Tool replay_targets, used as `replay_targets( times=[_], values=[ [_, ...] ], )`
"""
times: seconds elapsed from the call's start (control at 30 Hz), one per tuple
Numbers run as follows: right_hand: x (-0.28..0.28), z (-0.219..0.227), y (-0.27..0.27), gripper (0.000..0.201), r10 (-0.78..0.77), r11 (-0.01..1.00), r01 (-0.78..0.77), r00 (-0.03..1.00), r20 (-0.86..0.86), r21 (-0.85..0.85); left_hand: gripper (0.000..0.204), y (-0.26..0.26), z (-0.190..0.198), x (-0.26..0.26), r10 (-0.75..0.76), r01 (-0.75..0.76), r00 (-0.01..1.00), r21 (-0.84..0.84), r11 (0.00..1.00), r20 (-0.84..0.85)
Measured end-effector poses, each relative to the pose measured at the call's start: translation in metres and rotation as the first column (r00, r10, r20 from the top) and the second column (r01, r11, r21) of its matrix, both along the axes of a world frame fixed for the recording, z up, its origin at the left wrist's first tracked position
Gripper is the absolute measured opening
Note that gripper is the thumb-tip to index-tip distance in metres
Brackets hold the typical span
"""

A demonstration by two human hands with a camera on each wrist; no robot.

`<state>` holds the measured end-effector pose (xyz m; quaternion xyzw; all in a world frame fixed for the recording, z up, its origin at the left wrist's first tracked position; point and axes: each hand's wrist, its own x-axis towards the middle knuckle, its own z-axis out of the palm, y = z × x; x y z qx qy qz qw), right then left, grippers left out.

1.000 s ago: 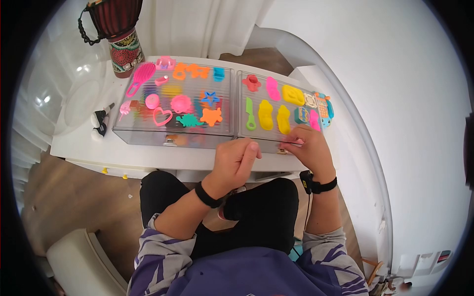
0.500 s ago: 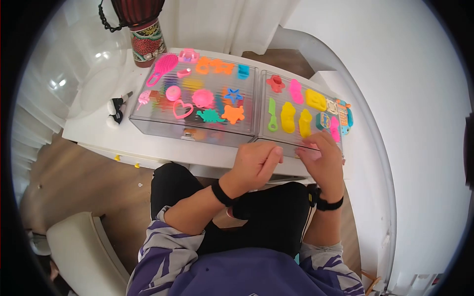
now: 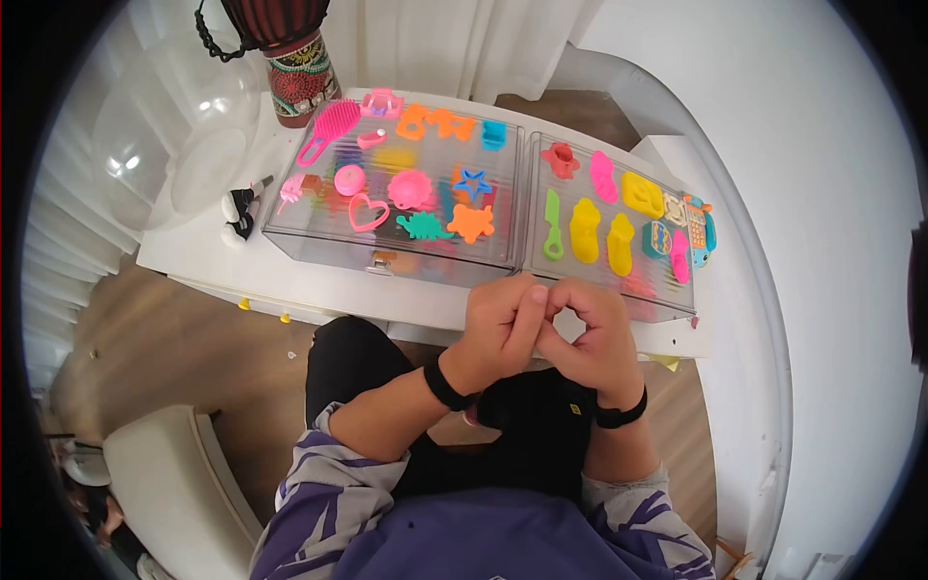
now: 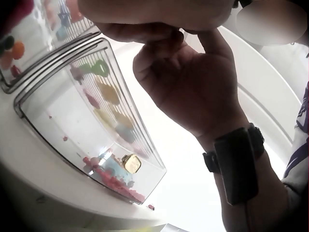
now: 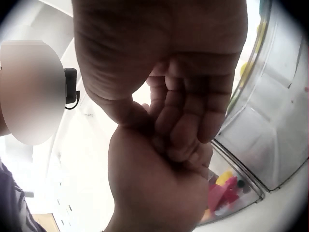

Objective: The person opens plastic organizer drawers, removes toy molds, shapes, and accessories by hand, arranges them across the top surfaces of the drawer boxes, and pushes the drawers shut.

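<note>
My left hand [image 3: 501, 324] is curled in front of the boxes. Beside it my right hand [image 3: 592, 333] bends its thumb and fingers into a ring, tips meeting the left hand's thumb side. In the right wrist view, the right hand's fingers hang curved over the left hand [image 5: 154, 169]. Whether something small lies between the fingertips I cannot tell. Just behind the hands stand a left clear box [image 3: 324, 249] and a right clear box [image 3: 599, 282]. A gold-coloured clasp [image 4: 131, 163] shows on the right box in the left wrist view.
On the left lid lie a pink hairbrush [image 3: 333, 126], a pink heart ring [image 3: 368, 228] and a green dinosaur [image 3: 423, 227]. The right lid bears a green knife [image 3: 552, 232] and yellow moulds [image 3: 585, 232]. A drum [image 3: 300, 77] stands behind; a toy phone [image 3: 700, 230] lies right.
My right hand has drawn away from the right box's front and come left to meet my left hand. The head view has shifted, so the boxes appear farther right.
</note>
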<state>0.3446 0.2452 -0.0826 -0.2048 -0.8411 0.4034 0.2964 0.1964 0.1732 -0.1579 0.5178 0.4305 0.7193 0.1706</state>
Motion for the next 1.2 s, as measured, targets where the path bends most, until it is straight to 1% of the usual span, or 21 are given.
replay_targets(
  times=[0.07, 0.13, 0.27, 0.33, 0.37, 0.43, 0.47, 0.53, 0.57, 0.63, 0.67, 0.73, 0.77, 0.83, 0.87, 0.93, 0.97, 1.0, 1.07, 1.17, 1.2],
  values=[
    [-0.007, 0.011, 0.004, 0.016, 0.044, 0.998, -0.044, 0.999, 0.007, -0.033, 0.039, -0.002, 0.005, 0.000, -0.004, 0.004, 0.999, 0.010, 1.000, 0.031],
    [-0.014, 0.016, 0.008, 0.019, 0.092, 0.995, -0.090, 0.995, 0.047, -0.036, 0.040, -0.004, 0.011, 0.001, 0.012, -0.011, 0.989, -0.004, 1.000, 0.145],
    [-0.012, 0.043, 0.019, 0.019, 0.180, 0.984, -0.179, 0.979, 0.098, -0.019, 0.036, -0.010, 0.027, -0.009, -0.030, 0.032, 0.996, -0.029, 0.999, 0.083],
    [-0.009, 0.050, 0.026, 0.020, 0.282, 0.949, -0.289, 0.957, 0.066, 0.128, 0.038, -0.011, 0.035, -0.026, 0.069, -0.033, 0.961, 0.138, 0.990, -0.266],
    [-0.006, 0.052, 0.028, 0.020, 0.287, 0.948, -0.290, 0.957, 0.046, 0.127, 0.038, -0.013, 0.043, -0.033, 0.071, -0.035, 0.956, 0.131, 0.991, -0.285],
    [0.002, 0.052, 0.032, 0.022, 0.281, 0.960, -0.268, 0.921, -0.268, 0.087, 0.041, -0.017, 0.060, -0.045, 0.089, 0.014, 0.918, 0.257, 0.966, -0.386],
    [0.005, 0.051, 0.037, 0.022, 0.276, 0.961, -0.262, 0.919, -0.281, 0.087, 0.041, -0.018, 0.061, -0.049, 0.084, 0.022, 0.914, 0.253, 0.967, -0.398],
    [0.015, 0.051, 0.045, 0.023, 0.180, 0.984, -0.158, 0.877, -0.446, 0.085, 0.043, -0.023, 0.063, -0.055, 0.154, -0.074, 0.955, 0.300, 0.951, -0.252],
    [0.019, 0.052, 0.049, 0.023, 0.181, 0.984, -0.157, 0.875, -0.449, 0.090, 0.043, -0.026, 0.064, -0.060, 0.154, -0.073, 0.955, 0.304, 0.950, -0.255],
    [0.027, 0.051, 0.056, 0.021, 0.076, 0.997, -0.075, 0.865, -0.495, 0.022, 0.029, -0.034, 0.072, -0.072, 0.140, -0.108, 0.980, 0.213, 0.971, -0.139],
    [0.032, 0.051, 0.061, 0.021, 0.079, 0.997, -0.080, 0.861, -0.502, 0.020, 0.029, -0.038, 0.080, -0.080, 0.144, -0.112, 0.979, 0.210, 0.971, -0.146],
    [0.041, 0.054, 0.070, 0.020, -0.044, 0.989, 0.096, 0.921, -0.387, 0.115, 0.029, -0.037, 0.107, -0.094, 0.227, -0.283, 0.895, -0.096, 0.954, -0.383],
    [0.042, 0.055, 0.070, 0.020, -0.043, 0.989, 0.094, 0.919, -0.391, 0.113, 0.029, -0.030, 0.122, -0.095, 0.228, -0.285, 0.893, -0.097, 0.954, -0.388],
    [0.044, 0.057, 0.072, 0.019, -0.156, 0.980, 0.190, 0.911, -0.381, 0.054, 0.018, -0.010, 0.151, -0.100, 0.140, -0.330, 0.884, -0.384, 0.862, -0.446],
    [0.046, 0.057, 0.072, 0.019, -0.157, 0.981, 0.190, 0.908, -0.388, 0.048, 0.018, 0.000, 0.153, -0.107, 0.138, -0.334, 0.880, -0.384, 0.861, -0.455],
    [0.049, 0.059, 0.074, 0.018, -0.160, 0.981, 0.191, 0.910, -0.383, 0.042, 0.011, 0.023, 0.144, -0.130, 0.084, -0.420, 0.646, -0.261, 0.869, -0.758],
    [0.051, 0.060, 0.074, 0.018, -0.165, 0.980, 0.195, 0.904, -0.393, 0.036, 0.014, 0.038, 0.138, -0.143, 0.037, -0.422, 0.593, -0.271, 0.865, -0.804],
    [0.051, 0.063, 0.073, 0.018, -0.175, 0.978, 0.206, 0.908, -0.380, 0.043, 0.014, 0.049, 0.133, -0.153, 0.033, -0.423, 0.585, -0.271, 0.865, -0.811],
    [0.054, 0.064, 0.074, 0.017, -0.188, 0.975, 0.219, 0.909, -0.372, 0.041, 0.017, 0.067, 0.125, -0.171, -0.035, -0.383, 0.369, -0.186, 0.905, -0.929],
    [0.057, 0.066, 0.075, 0.017, -0.202, 0.974, 0.226, 0.892, -0.403, 0.013, 0.021, 0.095, 0.131, -0.208, -0.096, -0.454, 0.279, -0.220, 0.863, -0.956],
    [0.058, 0.068, 0.074, 0.017, -0.208, 0.973, 0.232, 0.893, -0.399, 0.013, 0.021, 0.100, 0.136, -0.215, -0.096, -0.460, 0.275, -0.219, 0.860, -0.957]
  ],
)
